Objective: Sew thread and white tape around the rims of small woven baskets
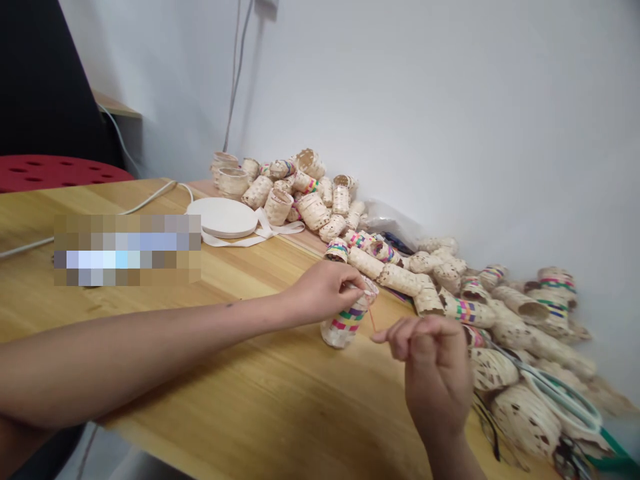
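My left hand (316,291) grips the top of a small woven bark cylinder (344,324) with bands of pink, green and yellow, standing on the wooden table (240,393). Its rim is partly hidden by my fingers. A thin orange strand (371,319) hangs from the rim down towards my right hand (433,360). The thumb and fingers of that hand are pinched together at the strand's lower end, though the grip itself is hard to make out.
Several woven bark cylinders lie heaped (295,190) along the wall, and more (520,333) spread across the table's right side. A roll of white ribbon (223,217) lies left of them. Green-handled scissors (560,400) rest at the right. A cable (150,200) crosses the table's far left.
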`<state>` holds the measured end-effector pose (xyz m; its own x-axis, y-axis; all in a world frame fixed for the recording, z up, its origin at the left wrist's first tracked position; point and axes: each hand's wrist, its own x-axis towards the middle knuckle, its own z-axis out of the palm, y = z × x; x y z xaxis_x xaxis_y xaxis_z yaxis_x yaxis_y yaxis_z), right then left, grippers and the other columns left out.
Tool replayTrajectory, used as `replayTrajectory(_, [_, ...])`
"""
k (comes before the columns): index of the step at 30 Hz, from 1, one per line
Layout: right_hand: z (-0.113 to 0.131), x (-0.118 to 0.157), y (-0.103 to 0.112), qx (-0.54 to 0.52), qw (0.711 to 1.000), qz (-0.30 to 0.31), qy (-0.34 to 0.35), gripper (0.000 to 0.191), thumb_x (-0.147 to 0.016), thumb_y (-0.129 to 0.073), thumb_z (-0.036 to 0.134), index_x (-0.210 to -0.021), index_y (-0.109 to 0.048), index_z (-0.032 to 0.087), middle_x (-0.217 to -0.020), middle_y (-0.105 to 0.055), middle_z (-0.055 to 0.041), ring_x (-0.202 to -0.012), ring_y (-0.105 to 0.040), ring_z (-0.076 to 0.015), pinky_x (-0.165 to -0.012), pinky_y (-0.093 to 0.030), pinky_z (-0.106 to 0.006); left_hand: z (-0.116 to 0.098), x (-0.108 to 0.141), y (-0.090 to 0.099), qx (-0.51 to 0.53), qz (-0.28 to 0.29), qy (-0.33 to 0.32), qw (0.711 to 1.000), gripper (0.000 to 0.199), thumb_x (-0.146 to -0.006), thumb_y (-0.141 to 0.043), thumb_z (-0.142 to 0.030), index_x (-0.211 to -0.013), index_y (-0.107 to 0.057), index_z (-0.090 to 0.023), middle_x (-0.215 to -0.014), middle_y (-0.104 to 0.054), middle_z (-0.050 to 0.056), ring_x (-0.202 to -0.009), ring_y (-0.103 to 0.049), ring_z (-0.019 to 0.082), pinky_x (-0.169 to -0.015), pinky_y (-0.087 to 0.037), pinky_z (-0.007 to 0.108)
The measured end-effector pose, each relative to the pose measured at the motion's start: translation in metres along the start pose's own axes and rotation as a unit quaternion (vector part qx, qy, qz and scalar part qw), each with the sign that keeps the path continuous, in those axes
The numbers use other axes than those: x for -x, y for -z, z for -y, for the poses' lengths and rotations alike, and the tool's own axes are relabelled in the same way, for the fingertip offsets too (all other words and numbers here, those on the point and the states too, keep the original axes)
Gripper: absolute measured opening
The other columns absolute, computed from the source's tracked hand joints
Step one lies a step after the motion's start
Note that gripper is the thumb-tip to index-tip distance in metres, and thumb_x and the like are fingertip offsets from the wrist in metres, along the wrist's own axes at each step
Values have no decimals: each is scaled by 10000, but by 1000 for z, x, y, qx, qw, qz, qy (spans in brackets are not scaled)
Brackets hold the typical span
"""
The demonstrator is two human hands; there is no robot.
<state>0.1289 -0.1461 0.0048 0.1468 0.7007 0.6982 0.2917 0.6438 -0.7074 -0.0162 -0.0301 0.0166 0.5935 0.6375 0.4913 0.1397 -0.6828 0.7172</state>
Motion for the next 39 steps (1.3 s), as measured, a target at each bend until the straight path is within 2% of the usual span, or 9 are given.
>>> replayTrajectory(2, [-3, -5, 3, -18, 993, -77, -91, 66, -923, -536, 304, -937, -540, 240, -576, -444, 84, -545, -476, -97, -615, -525, -282, 1, 1, -1, 6, -5, -3, 1000, 142, -791, -583, -131, -800, -723, -151, -693, -688, -15, -614, -565, 100, -562, -359, 181])
replayTrajectory(5, [-12, -11, 6, -1, 964, -107, -242, 256, -801, -682, 402, -931, -597, 198, -571, -438, 86, -527, -448, -85, -612, -525, -272, 1, 2, -2, 13, 0, -27, 1000, 141, -796, -581, -129, -799, -720, -154, -688, -689, -21, -607, -564, 93, -572, -365, 178])
replayTrajectory(9, [-21, -12, 4, 4, 944, -112, -309, 400, -673, -773, 445, -926, -617, 178, -555, -425, 101, -490, -459, -73, -636, -533, -282, -2, 3, -3, 2, -3, -58, 998, 124, -789, -587, -119, -781, -707, -146, -713, -696, -13, -640, -578, 98, -596, -373, 182])
replayTrajectory(12, [-20, -10, -1, 26, 945, -103, -311, 382, -668, -765, 463, -867, -627, 168, -581, -468, 79, -534, -511, -91, -656, -541, -293, -3, 5, -5, -21, -4, -74, 997, 113, -790, -593, -129, -766, -703, -142, -725, -693, -1, -653, -576, 105, -598, -372, 189])
replayTrajectory(15, [-17, -8, -3, 103, 951, -94, -276, 341, -703, -729, 467, -831, -642, 163, -590, -490, 54, -576, -537, -119, -635, -531, -290, -3, 7, -7, -23, -3, -85, 996, 139, -805, -580, -151, -848, -712, -157, -776, -706, 4, -673, -583, 110, -602, -381, 192])
replayTrajectory(20, [-18, -5, 0, 232, 949, -76, -200, 298, -787, -642, 444, -867, -663, 158, -528, -399, 70, -508, -461, -112, -553, -486, -268, -2, 9, -11, -25, -15, -70, 997, 260, -800, -587, -167, -1038, -692, -178, -891, -723, 17, -739, -615, 127, -638, -423, 201])
replayTrajectory(27, [-15, -5, 2, 160, 966, -6, -201, 240, -834, -603, 415, -864, -601, 177, -613, -560, 33, -566, -587, -131, -577, -496, -255, -5, 12, -10, -40, -9, -92, 995, 277, -815, -576, -159, -1067, -688, -189, -899, -727, 19, -779, -632, 143, -667, -433, 213])
replayTrajectory(32, [-13, -3, 0, 201, 964, 36, -169, 214, -848, -585, 388, -859, -604, 175, -597, -565, 22, -553, -552, -127, -515, -435, -228, -5, 11, -8, -65, 23, -143, 987, 206, -843, -542, -125, -920, -726, -177, -866, -713, 24, -808, -627, 143, -698, -426, 214])
replayTrajectory(39, [-7, -4, -2, 219, 959, 10, -178, 244, -863, -554, 415, -881, -598, 176, -500, -479, 62, -458, -464, -108, -463, -376, -214, 6, 4, -5, 10, -23, -77, 997, 235, -823, -544, -106, -935, -736, -182, -904, -740, 10, -817, -654, 131, -713, -458, 200])
